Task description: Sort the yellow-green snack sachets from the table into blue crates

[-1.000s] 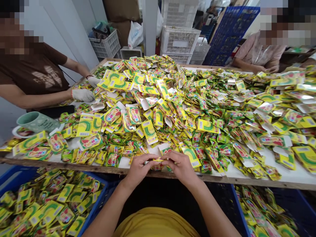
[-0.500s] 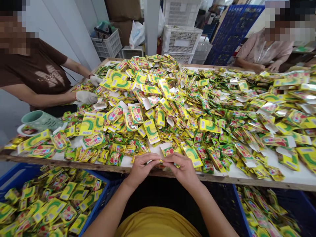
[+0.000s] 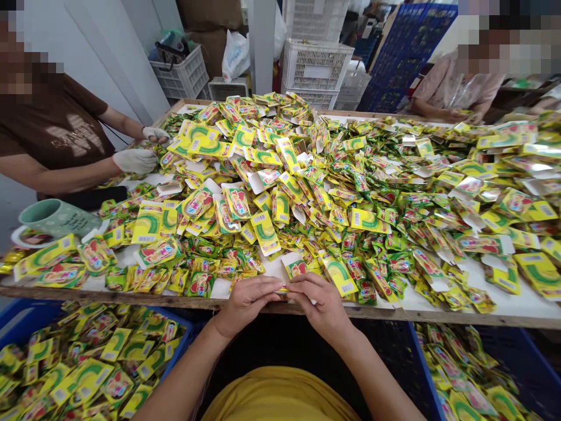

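My left hand [image 3: 249, 299] and my right hand [image 3: 321, 302] meet at the table's near edge. Between their fingertips they pinch a small yellow carton [image 3: 283, 289], seen edge-on and mostly covered by the fingers. Just behind my hands lies an open carton [image 3: 294, 266] with a white flap and a red fruit print. To the right of it leans a yellow carton [image 3: 337, 273] with a green arc and a barcode. Small green and yellow sachets [image 3: 202, 285] lie left of my left hand. A big heap of printed cartons [image 3: 263, 227] and sachets rises beyond.
Below the table are blue crates, one on the left [image 3: 186, 336] and one on the right [image 3: 427, 374], holding filled-looking cartons. A green mug [image 3: 56, 217] lies tilted at the left. A gloved co-worker [image 3: 134, 161] handles items there; another person [image 3: 456, 93] sits far right. White crates [image 3: 315, 73] stand behind.
My fingers have shifted slightly around the carton, and both hands stay at the table edge. The left co-worker's gloved hands have drawn back from the heap. The view has turned a little.
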`<state>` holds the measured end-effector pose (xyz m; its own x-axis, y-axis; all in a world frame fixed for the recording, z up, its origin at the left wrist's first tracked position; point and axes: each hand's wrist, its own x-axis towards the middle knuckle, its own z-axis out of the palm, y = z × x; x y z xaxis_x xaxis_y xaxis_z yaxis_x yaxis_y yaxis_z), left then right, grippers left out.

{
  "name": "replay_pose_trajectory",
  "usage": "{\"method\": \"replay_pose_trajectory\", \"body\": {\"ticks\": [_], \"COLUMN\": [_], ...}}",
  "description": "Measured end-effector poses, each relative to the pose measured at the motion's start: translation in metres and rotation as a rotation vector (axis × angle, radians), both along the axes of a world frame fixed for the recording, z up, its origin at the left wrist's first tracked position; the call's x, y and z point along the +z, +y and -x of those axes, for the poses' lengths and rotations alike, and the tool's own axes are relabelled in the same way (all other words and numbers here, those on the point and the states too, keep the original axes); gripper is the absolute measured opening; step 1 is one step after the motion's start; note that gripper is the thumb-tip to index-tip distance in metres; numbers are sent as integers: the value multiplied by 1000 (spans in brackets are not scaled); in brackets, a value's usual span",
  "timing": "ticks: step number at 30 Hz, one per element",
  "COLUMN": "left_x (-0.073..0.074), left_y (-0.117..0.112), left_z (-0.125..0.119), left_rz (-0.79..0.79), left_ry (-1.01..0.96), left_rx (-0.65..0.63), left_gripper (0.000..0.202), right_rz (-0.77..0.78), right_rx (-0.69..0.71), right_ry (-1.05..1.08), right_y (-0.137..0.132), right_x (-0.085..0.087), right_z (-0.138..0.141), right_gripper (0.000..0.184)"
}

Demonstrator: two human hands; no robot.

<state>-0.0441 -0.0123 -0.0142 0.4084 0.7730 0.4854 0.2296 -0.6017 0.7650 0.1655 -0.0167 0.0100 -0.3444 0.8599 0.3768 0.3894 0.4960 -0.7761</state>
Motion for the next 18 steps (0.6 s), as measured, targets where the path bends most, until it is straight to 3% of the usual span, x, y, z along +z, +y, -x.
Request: {"method": "replay_pose_trajectory", "body": {"ticks": [4, 9, 11, 13, 16, 18], "left_x": [-9, -26, -26, -17, 11, 33], "left_y": [-5, -12, -12, -10, -12, -22], "left_z": [3, 0, -6, -12, 0, 31], "left_rz": [-86, -181, -192, -170, -98, -57], "left_ry": [45, 60, 77, 73, 24, 32], "left_rx": [8, 9, 4, 43, 324, 620], "left_gripper": [46, 53, 52, 45, 31, 26], "right_rz": [-98, -334, -312, -232, -138, 27], "right_rx": [-7, -134, -109, -108, -301, -417], "right_ry": [-145, -146, -192, -264, -345, -562], "right_y": [-10, -31, -27, -9, 38, 68], "right_x": [-8, -31, -33, -30, -23, -21], "right_z": [3, 11, 4, -14, -53, -77], "right_gripper": [20, 39, 37, 29, 34, 29]}}
